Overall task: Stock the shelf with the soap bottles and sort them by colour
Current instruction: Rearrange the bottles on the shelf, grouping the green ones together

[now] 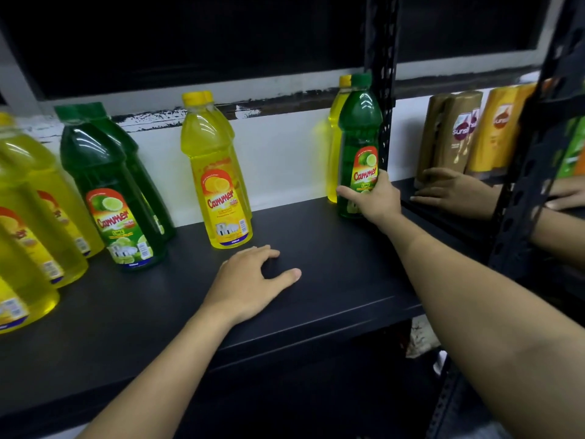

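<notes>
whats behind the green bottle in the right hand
A yellow bottle stands behind the green bottle that the right hand grips: its cap and left side show, the rest is covered.

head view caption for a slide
The right hand grips a green soap bottle standing on the shelf, left hand resting on it.

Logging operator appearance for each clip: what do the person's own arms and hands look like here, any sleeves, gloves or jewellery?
The left hand and right hand are bare: no gloves, rings or wristbands show. Both forearms are uncovered as far as the frame's edge, with no sleeve, watch or marking in sight.
</notes>
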`<state>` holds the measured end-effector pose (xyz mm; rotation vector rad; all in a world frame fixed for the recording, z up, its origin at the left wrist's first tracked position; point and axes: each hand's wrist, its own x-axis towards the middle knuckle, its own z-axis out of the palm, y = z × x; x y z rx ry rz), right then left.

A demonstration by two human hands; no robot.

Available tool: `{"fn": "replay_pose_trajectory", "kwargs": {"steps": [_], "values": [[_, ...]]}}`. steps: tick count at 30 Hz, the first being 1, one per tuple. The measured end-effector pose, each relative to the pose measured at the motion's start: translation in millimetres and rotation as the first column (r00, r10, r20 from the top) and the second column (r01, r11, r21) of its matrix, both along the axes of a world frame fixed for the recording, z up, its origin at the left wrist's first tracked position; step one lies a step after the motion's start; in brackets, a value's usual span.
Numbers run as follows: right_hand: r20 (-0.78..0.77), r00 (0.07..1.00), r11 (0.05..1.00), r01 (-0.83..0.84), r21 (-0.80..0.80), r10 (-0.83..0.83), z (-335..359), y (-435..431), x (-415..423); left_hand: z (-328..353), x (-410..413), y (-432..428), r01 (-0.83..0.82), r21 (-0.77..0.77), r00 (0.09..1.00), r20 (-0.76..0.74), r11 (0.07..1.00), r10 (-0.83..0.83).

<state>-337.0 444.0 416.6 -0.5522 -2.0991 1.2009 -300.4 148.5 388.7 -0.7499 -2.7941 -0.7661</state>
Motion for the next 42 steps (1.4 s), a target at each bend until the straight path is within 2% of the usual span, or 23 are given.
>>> {"fn": "replay_pose_trajectory", "kwargs": {"steps": [7,13,17,20,22,25,27,32,42], "values": [[-0.042,0.990,0.990,-0.134,-0.054,0.131,0.1,-15.5,35.7,4.2,5.4,0.8,0.001,0.005,1.000,0.020,1.000,-0.001],[-0.014,0.978,0.978,-0.210,0.010,0.210,-3.0,-39.4,80.2,5.9,9.5,-0.6,0.009,-0.013,0.999,0.037,1.000,-0.009],[0.010,0.956,0.956,-0.292,0.042,0.292,-2.6,-61.6,112.6,7.6,12.9,-2.6,0.033,0.042,0.999,0.037,0.999,-0.034],[0.015,0.912,0.912,-0.410,0.003,0.410,-1.0,-74.3,129.7,9.8,19.1,-6.5,0.064,0.149,0.998,-0.012,0.987,-0.063],[-0.009,0.868,0.865,-0.496,-0.078,0.497,-0.3,-80.2,135.8,11.6,24.3,-10.6,0.094,0.265,0.995,-0.060,0.960,-0.081],[-0.052,0.804,0.790,-0.592,-0.160,0.593,0.0,-89.7,143.1,17.3,34.9,-17.4,0.125,0.488,0.992,-0.090,0.864,-0.093],[-0.048,0.776,0.759,-0.626,-0.177,0.629,0.8,-97.6,146.6,20.7,41.6,-23.0,0.118,0.571,0.993,-0.079,0.813,-0.089],[-0.064,0.685,0.655,-0.716,-0.244,0.726,0.0,-124.8,139.7,28.8,51.9,-40.5,0.143,0.505,0.987,-0.007,0.851,-0.162],[-0.014,0.567,0.557,-0.813,-0.167,0.824,-7.2,-209.6,99.2,36.2,53.6,-128.9,0.016,0.491,1.000,-0.027,0.871,-0.003]]}}
